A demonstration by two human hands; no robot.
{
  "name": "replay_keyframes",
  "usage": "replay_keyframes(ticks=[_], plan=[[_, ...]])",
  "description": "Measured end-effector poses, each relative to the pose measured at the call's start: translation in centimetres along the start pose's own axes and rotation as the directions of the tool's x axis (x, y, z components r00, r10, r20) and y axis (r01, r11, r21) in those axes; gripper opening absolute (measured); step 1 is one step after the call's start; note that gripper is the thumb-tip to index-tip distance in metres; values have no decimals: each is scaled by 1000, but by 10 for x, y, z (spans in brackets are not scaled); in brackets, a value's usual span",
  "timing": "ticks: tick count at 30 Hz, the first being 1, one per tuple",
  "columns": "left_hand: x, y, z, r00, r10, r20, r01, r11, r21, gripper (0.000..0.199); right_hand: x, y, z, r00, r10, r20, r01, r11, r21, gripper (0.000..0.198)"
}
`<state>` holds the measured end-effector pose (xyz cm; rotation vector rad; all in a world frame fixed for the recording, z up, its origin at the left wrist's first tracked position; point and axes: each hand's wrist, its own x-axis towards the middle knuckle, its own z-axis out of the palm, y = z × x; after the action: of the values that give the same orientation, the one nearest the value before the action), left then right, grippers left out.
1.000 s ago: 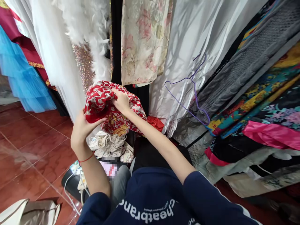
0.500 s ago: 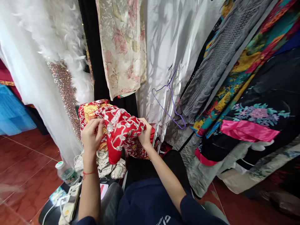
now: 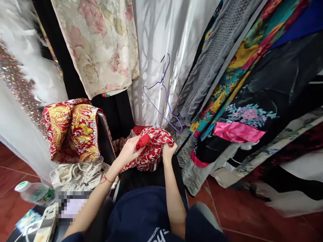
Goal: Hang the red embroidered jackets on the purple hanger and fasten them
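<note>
A red embroidered garment point(image 3: 153, 143) with a silvery vine pattern is bunched up between my hands, over my lap. My left hand point(image 3: 130, 151) is closed round a plain red part of it. At the other end, my right hand point(image 3: 169, 153) grips a patterned edge in a fist. To the left lies a red cloth with gold embroidery point(image 3: 84, 127), draped over something dark. Whether the two red pieces are joined I cannot tell. Below the gold piece is a heap of white dotted fabric point(image 3: 73, 176) with straps.
A purple hanger point(image 3: 165, 97) hangs before a white curtain point(image 3: 148, 40). Floral cloth point(image 3: 101, 50) hangs ahead; a grey knit point(image 3: 212, 57) and a black embroidered garment point(image 3: 252, 111) hang right. A bottle point(image 3: 35, 193) and a power strip point(image 3: 45, 228) are at lower left.
The silver-patterned garment has come away to the right of the gold-embroidered cloth, bunched closer together. My left hand has moved right and now clasps its red part. The view has shifted.
</note>
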<state>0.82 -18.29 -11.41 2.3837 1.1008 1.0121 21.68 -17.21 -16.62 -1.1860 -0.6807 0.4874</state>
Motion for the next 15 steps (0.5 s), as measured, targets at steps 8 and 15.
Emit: replay_keyframes(ticks=[8,15], plan=[[30,-70,24,976,-73,205,128,954,-271,60,34,26,-30,999,44,12,-43,997,-67,24],[89,-66,61,996,-2,85,24,966,-256,43,61,35,-70,990,-139,-35,132,978,-163,24]])
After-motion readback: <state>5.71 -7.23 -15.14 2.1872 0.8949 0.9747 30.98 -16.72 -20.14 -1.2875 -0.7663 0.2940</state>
